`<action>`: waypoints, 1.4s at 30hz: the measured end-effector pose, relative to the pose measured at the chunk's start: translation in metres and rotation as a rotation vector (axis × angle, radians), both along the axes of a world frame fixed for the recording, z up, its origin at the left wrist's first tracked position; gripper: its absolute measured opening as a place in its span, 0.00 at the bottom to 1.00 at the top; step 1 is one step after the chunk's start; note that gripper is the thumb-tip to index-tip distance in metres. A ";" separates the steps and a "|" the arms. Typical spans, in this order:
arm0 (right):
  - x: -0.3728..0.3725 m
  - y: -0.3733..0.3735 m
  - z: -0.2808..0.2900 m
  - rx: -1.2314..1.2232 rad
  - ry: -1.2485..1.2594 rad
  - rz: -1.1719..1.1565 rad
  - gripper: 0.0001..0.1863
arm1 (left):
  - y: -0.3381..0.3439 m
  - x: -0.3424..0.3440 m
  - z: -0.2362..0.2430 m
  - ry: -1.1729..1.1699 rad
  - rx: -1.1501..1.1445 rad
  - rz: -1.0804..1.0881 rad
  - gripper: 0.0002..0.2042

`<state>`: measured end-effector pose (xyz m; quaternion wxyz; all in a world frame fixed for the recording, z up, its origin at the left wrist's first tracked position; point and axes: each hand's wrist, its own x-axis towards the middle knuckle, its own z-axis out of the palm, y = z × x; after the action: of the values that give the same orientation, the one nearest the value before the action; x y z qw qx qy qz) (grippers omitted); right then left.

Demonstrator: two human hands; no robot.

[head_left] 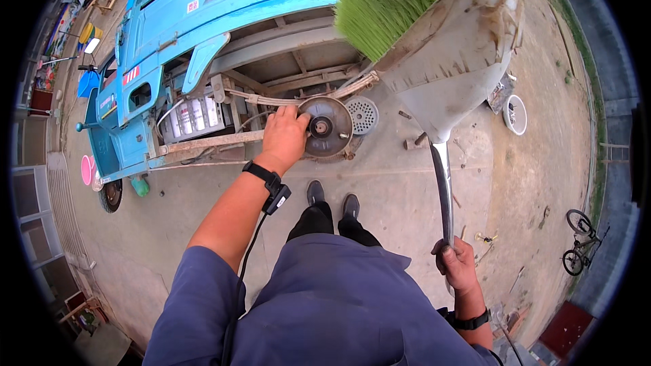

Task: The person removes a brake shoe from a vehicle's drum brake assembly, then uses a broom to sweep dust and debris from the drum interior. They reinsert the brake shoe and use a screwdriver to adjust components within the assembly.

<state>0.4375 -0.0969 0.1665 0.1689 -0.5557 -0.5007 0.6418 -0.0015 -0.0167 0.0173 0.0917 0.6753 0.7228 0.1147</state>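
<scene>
My right hand (459,266) is closed round the silver handle (442,190) of a broom. The broom is held head up, its dirty white fan-shaped cover (454,68) and green bristles (393,7) rising high and hiding part of the vehicle behind. My left hand (283,137) grips the left rim of a round, rusty brake drum (330,137), with the thumb by its face; some fingertips are hidden. The drum sits at the side of a blue cargo tricycle (203,34), and no wheel is on it.
A grey perforated disc (362,115) lies beside the drum. White battery blocks (194,118) sit in the tricycle's frame. To the right, a white basin (515,115) holds small parts, and a bicycle (581,242) lies farther off. Small metal pieces dot the concrete.
</scene>
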 end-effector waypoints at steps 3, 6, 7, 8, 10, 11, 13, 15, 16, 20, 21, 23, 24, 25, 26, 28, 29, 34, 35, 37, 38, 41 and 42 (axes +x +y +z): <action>0.006 -0.002 0.002 0.005 0.071 -0.023 0.29 | -0.001 -0.002 -0.004 0.001 0.021 -0.006 0.19; -0.005 0.005 0.003 0.021 0.109 -0.031 0.25 | 0.005 0.001 -0.002 0.024 0.034 -0.013 0.18; -0.023 0.019 0.003 0.019 0.092 -0.025 0.25 | 0.005 0.001 -0.003 0.030 0.026 -0.014 0.17; -0.039 0.033 0.004 0.017 0.077 -0.013 0.25 | 0.003 -0.002 -0.003 0.038 0.017 -0.009 0.17; -0.053 0.053 -0.008 0.058 -0.032 0.041 0.24 | 0.005 -0.003 -0.004 0.055 0.020 -0.013 0.16; -0.054 0.058 -0.012 0.080 -0.089 0.066 0.23 | 0.007 -0.002 -0.005 0.061 0.023 -0.017 0.15; -0.043 0.055 -0.007 0.022 -0.043 0.055 0.23 | 0.007 -0.003 -0.003 0.063 0.031 -0.023 0.14; -0.019 0.045 -0.005 0.028 -0.010 0.061 0.24 | 0.007 -0.001 -0.004 0.057 0.050 -0.032 0.14; -0.015 0.043 -0.005 0.075 0.019 0.057 0.24 | 0.009 0.000 -0.004 0.055 0.069 -0.040 0.13; -0.023 0.057 -0.006 0.234 0.070 -0.003 0.26 | 0.016 0.001 0.000 0.095 0.051 -0.047 0.10; -0.028 0.065 -0.006 0.249 0.047 -0.041 0.25 | 0.017 0.002 0.001 0.086 0.046 -0.053 0.10; -0.035 0.079 -0.007 0.260 0.010 -0.073 0.21 | 0.019 -0.002 0.001 0.072 0.035 -0.062 0.09; -0.036 0.083 -0.007 0.243 -0.011 -0.058 0.20 | 0.019 -0.003 0.002 0.076 0.028 -0.059 0.09; -0.036 0.086 -0.006 0.226 -0.038 -0.043 0.19 | 0.020 -0.001 0.002 0.073 0.022 -0.055 0.09; -0.035 0.089 -0.006 0.210 -0.065 -0.026 0.18 | 0.021 -0.001 0.002 0.072 0.016 -0.050 0.09; -0.033 0.091 -0.007 0.197 -0.161 0.026 0.15 | 0.018 0.001 0.000 0.024 0.062 -0.044 0.09; -0.034 0.092 -0.009 0.231 -0.223 0.072 0.15 | 0.016 0.002 -0.001 0.000 0.085 -0.042 0.09; -0.049 0.090 -0.023 0.237 -0.298 0.185 0.14 | -0.003 -0.002 -0.004 -0.326 0.379 0.255 0.11; -0.051 0.089 -0.027 0.251 -0.328 0.215 0.14 | -0.009 -0.004 -0.004 -0.351 0.421 0.312 0.11; -0.059 0.091 -0.035 0.271 -0.335 0.235 0.15 | -0.025 -0.008 -0.006 -0.477 0.400 0.426 0.10; -0.065 0.091 -0.037 0.280 -0.332 0.247 0.15 | -0.037 -0.013 -0.005 -0.533 0.389 0.484 0.10; -0.083 0.097 -0.040 0.306 -0.395 0.288 0.15 | -0.075 -0.024 -0.012 -0.561 0.324 0.556 0.09; -0.090 0.101 -0.043 0.307 -0.414 0.300 0.15 | -0.087 -0.027 -0.015 -0.579 0.296 0.581 0.09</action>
<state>0.3476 0.0038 0.1232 0.0485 -0.5625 -0.6922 0.4496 -0.0288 -0.1037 0.0027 0.1566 0.3897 0.8029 0.4229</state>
